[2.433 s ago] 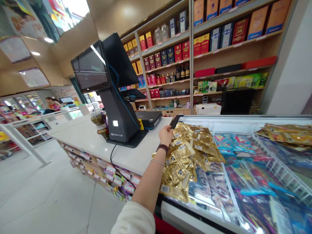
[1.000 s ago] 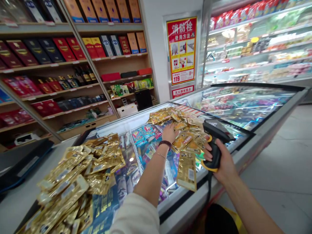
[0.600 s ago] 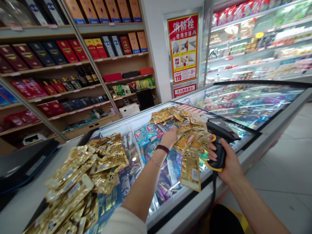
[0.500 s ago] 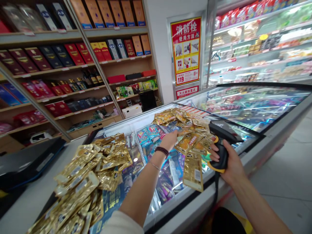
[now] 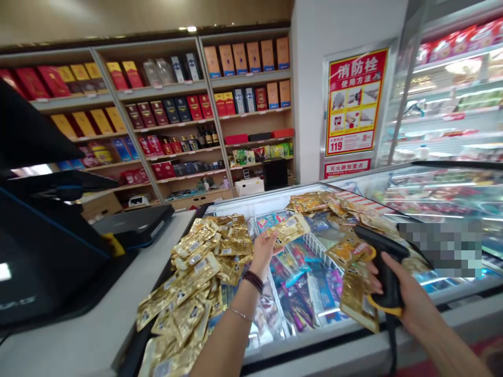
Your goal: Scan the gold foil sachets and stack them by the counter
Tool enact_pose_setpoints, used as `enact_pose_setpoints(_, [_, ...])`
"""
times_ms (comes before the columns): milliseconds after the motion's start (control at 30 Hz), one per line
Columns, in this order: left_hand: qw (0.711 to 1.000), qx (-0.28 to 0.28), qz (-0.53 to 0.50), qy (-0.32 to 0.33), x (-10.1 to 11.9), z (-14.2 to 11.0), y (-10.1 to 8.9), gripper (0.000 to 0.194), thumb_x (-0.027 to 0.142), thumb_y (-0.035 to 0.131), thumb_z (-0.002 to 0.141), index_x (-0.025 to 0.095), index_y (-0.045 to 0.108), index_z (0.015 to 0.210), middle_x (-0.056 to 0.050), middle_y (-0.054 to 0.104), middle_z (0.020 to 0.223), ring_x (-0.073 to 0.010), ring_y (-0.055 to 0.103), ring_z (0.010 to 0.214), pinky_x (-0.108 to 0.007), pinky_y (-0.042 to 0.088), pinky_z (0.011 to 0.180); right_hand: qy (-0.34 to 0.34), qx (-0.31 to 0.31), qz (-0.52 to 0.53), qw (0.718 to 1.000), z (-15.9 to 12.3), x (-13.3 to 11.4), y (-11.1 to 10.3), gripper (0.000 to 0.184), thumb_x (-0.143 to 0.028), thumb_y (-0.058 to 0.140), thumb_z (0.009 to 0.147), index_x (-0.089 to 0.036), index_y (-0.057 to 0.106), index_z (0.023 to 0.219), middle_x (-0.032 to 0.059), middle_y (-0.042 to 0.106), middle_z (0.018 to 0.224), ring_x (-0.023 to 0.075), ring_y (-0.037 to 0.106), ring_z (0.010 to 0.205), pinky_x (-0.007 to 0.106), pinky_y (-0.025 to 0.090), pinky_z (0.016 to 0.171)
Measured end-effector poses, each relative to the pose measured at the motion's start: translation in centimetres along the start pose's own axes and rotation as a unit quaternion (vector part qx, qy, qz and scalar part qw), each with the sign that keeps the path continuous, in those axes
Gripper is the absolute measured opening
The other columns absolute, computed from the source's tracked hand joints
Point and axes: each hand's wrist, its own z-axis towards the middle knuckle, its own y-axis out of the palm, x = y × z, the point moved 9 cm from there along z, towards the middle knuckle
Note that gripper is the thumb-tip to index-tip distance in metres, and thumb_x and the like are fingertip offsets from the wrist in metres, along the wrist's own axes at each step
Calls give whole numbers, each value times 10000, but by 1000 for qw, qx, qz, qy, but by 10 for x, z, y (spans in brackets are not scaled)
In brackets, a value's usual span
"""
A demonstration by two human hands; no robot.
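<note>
My left hand [image 5: 262, 250] is raised over the freezer lid, pinching a gold snack packet [image 5: 290, 229] by its edge. My right hand [image 5: 406, 301] grips a black and yellow barcode scanner [image 5: 383, 267], its head pointing left toward the packet. A big heap of gold packets [image 5: 196, 272] lies on the glass to the left of my left hand. A second pile of gold packets [image 5: 338, 209] spreads over the glass on the right, with some near the scanner.
The glass-topped chest freezer [image 5: 298, 340] holds colourful frozen goods. A black checkout terminal [image 5: 43, 235] stands on the white counter [image 5: 74, 345] at left. Shelves of boxed goods [image 5: 176, 110] line the back wall. A red poster [image 5: 353, 102] hangs beside a chiller cabinet.
My left hand has lifted one gold packet from the right pile and carried it left and up. The view has swung left, bringing the terminal back in. The scanner stays in my right hand.
</note>
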Motion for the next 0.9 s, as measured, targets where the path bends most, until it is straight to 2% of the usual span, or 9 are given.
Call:
enact_pose_setpoints(100, [998,16,-44,28,15,-7,-11,530,596,761,667,154,675,947,-80,724,889,-191,708,754,-377,606,746,76,-81,-2,994,-13,19,40,387,-546,745,737,-209,565,669,-8,483,538,118,409,424,242,346,394])
enact_pose_setpoints(133, [998,20,-50,37,18,-8,-14,543,606,765,655,152,673,938,-73,719,862,-189,705,750,-377,609,747,76,-96,-19,992,-18,21,51,394,-553,741,749,-207,563,685,-11,500,540,113,411,421,238,351,402])
enact_pose_setpoints(267, [995,56,-49,63,23,-8,-28,522,614,775,635,153,655,849,-9,646,677,-154,657,683,-370,615,742,11,-112,-122,986,-34,9,87,441,-623,689,776,-207,548,735,-30,515,510,113,415,398,239,351,405])
enact_pose_setpoints(367, [993,73,-46,74,27,-9,-34,501,615,771,639,162,640,808,55,506,555,-102,562,579,-357,615,732,-52,-117,-231,964,-44,-6,107,471,-657,621,805,-218,514,672,-32,497,453,130,448,398,262,375,436])
enact_pose_setpoints(433, [993,72,-48,83,30,-11,-34,512,625,769,628,164,641,809,79,430,535,-75,483,534,-351,616,717,-81,-111,-290,947,-50,-15,116,467,-658,572,825,-233,490,649,-31,502,440,139,467,403,277,395,468])
enact_pose_setpoints(600, [992,71,-44,96,35,-12,-33,511,624,777,603,163,595,727,78,393,575,-54,399,522,-330,614,676,-106,-97,-355,924,-61,-23,131,394,-633,525,821,-253,512,716,-44,505,433,170,482,405,298,384,471])
enact_pose_setpoints(900, [992,80,-19,96,23,-9,-41,551,606,763,627,196,395,599,97,250,578,-44,268,510,-356,606,677,-102,-105,-371,917,-62,-13,137,382,-630,544,816,-256,511,746,-41,507,443,192,516,412,305,398,468])
